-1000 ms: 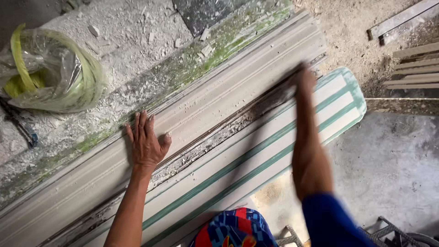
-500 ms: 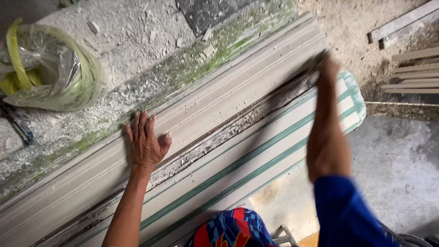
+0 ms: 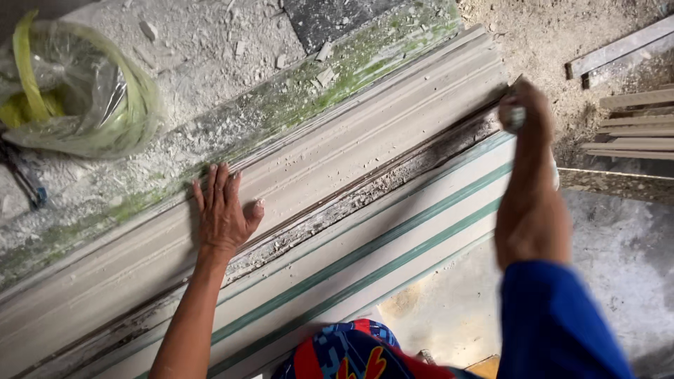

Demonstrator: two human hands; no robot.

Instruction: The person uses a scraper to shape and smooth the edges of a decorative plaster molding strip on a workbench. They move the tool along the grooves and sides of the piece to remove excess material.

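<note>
Two bare hands work along a long pale moulding (image 3: 365,133) that runs on a slant from the lower left of the frame to the upper right. At the far upper left lies a clear plastic bag (image 3: 91,105) with yellow-green handles, resting on a rough ledge (image 3: 203,63) strewn with white chips and crumbs; a streak of green moss runs along the ledge's edge just above the moulding.

Left of centre, the left hand (image 3: 223,214) lies flat on the moulding, palm down, fingers spread and pointing up the frame, the thumb out to the right. It presses on the surface and grips nothing.

Below the moulding runs a dark, crumbly seam, and below that a white board with green stripes (image 3: 393,245), parallel to the moulding. At the bottom centre a bit of red and blue patterned cloth (image 3: 351,351) shows.

To the right, the right arm in a blue sleeve (image 3: 554,323) reaches up the frame. The right hand (image 3: 523,116) is closed at the far end of the moulding, near the seam, with something small and pale in its fingers; what it is I cannot tell. At the upper right edge, wooden strips (image 3: 632,119) lie on dusty ground.
</note>
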